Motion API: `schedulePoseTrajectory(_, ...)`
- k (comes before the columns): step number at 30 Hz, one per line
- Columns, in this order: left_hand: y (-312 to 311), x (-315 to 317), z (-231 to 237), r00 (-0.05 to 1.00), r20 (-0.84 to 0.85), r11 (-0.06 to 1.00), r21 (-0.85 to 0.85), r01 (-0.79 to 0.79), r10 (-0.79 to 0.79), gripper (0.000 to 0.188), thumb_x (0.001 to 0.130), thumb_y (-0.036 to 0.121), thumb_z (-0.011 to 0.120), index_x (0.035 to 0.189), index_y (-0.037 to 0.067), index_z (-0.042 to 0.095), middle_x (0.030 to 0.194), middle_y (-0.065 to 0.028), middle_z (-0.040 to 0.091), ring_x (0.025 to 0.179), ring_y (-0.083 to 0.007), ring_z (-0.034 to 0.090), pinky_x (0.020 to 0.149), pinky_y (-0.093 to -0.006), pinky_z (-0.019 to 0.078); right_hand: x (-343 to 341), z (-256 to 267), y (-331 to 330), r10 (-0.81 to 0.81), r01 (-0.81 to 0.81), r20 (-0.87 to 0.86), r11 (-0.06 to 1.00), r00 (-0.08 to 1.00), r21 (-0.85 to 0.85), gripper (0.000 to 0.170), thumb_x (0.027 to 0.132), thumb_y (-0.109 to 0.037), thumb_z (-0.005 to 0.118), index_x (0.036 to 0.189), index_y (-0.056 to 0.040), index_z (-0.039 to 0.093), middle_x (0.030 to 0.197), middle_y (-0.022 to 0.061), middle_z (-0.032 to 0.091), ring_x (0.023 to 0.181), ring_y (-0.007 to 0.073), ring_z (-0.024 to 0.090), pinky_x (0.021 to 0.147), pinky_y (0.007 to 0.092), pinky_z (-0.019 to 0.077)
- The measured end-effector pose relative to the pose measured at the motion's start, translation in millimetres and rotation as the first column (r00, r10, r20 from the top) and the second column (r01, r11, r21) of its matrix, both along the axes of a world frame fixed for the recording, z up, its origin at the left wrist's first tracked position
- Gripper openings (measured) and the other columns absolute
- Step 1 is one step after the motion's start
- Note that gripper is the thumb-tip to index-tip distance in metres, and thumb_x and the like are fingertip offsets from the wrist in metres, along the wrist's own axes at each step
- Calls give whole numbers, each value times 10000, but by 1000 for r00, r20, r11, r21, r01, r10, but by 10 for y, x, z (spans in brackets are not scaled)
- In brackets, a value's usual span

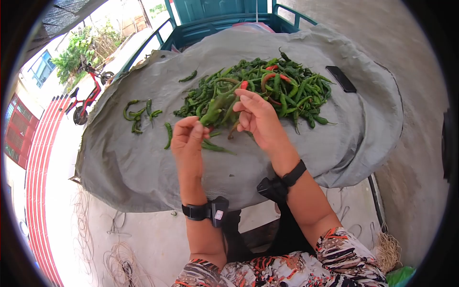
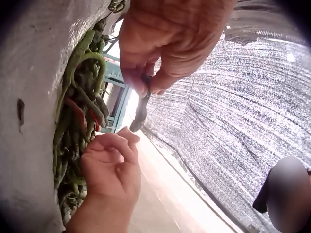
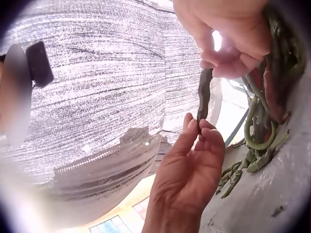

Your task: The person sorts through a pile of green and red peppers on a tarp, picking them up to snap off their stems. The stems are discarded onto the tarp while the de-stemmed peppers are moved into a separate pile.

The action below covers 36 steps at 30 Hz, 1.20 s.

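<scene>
Between the thumb and fingertips of my left hand (image 1: 187,136) is one end of a slim green chili pepper (image 2: 140,114). The pepper (image 3: 204,94) stretches from there toward my right hand (image 1: 260,117). In the right wrist view its far end meets the fingertips of the right hand (image 3: 228,29), whose fingers are bent. I cannot tell whether they grip it. Behind both hands lies a heap of chili peppers (image 1: 306,91), mostly green with some red ones, on a grey sheet (image 1: 158,167).
A few loose green peppers (image 1: 136,114) lie left of the heap. A black phone (image 1: 341,79) rests on the sheet at the right. The sheet lies before a teal metal cart bed (image 1: 217,28). A red scooter (image 1: 88,95) stands farther off at left, and tangled cords (image 1: 124,265) lie on the floor.
</scene>
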<state>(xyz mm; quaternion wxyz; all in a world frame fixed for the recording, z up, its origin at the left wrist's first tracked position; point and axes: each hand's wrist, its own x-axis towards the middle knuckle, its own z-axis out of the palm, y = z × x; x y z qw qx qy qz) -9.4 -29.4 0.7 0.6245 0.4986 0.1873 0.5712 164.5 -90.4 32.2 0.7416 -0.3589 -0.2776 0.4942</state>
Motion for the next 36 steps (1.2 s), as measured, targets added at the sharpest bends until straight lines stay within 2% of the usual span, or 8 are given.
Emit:
schedulePoseTrajectory(5, 7, 60, 106, 971, -76, 972, -50, -230, 226, 296, 949, 73, 622, 1234, 14, 566, 1144, -67, 595, 891, -136, 623, 767, -249, 506, 224, 44, -127, -397, 406, 366, 912, 842, 55, 267, 920, -142, 596, 1166, -38, 602, 1034, 81, 638, 643, 97, 558, 570, 268, 511)
schedulePoseTrajectory(8, 7, 74, 82, 873, -378, 950, 75, -304, 309, 354, 952, 81, 595, 1293, 2, 540, 1241, -98, 600, 904, -139, 640, 715, -230, 500, 541, -85, -163, -555, 667, 748, 716, 363, 207, 381, 862, -149, 627, 1224, -46, 568, 1173, 120, 605, 924, 210, 635, 741, 353, 531)
schedulePoseTrajectory(11, 71, 149, -23, 842, -431, 946, 147, -289, 324, 364, 950, 103, 594, 1300, 15, 551, 1246, -99, 612, 826, -120, 641, 628, -218, 478, 689, -150, -245, -350, 742, 937, 625, -8, 240, 423, 849, -183, 629, 1246, -53, 563, 1205, 130, 601, 1073, 290, 613, 846, 422, 503)
schedulePoseTrajectory(15, -20, 280, 10, 898, -400, 983, 109, -149, 181, 302, 947, 113, 599, 1241, 44, 597, 1122, -63, 660, 720, -86, 617, 559, -198, 417, 698, -170, -309, -67, 743, 998, 668, 4, 41, 437, 832, -208, 634, 1259, -129, 585, 1198, 102, 616, 1064, 302, 621, 861, 429, 493)
schedulePoseTrajectory(18, -101, 376, 67, 916, -394, 994, 105, -35, 74, 271, 936, 72, 596, 1203, 31, 608, 1012, -49, 669, 692, -78, 597, 589, -207, 447, 703, -88, -327, -118, 695, 958, 712, 260, -101, 383, 835, -207, 628, 1212, -138, 620, 1155, 89, 632, 1038, 304, 625, 846, 430, 492)
schedulePoseTrajectory(24, -236, 586, 74, 920, -362, 982, 54, 183, -152, 256, 925, 54, 605, 1177, 14, 608, 941, -55, 661, 687, -81, 575, 620, -223, 482, 464, 31, -341, -538, 681, 802, 690, 259, 243, 325, 837, -73, 653, 1161, -101, 648, 985, 79, 624, 811, 164, 636, 711, 311, 509)
schedulePoseTrajectory(28, -294, 712, 28, 919, -328, 970, 31, 242, -219, 283, 954, 173, 612, 1200, 32, 608, 930, -46, 675, 638, -65, 562, 531, -194, 400, 351, -40, -284, -311, 433, 781, 900, 541, 58, 322, 860, -56, 653, 1180, -92, 651, 973, 84, 628, 754, 152, 627, 688, 298, 515)
schedulePoseTrajectory(36, -290, 758, 34, 968, -244, 998, -5, 58, -57, 222, 964, 214, 624, 957, -5, 656, 667, 4, 586, 609, -58, 488, 530, -244, 389, 13, 33, -324, -189, 337, 979, 929, 80, 152, 431, 875, -136, 630, 1298, -200, 581, 1099, 94, 689, 923, 296, 670, 761, 374, 536)
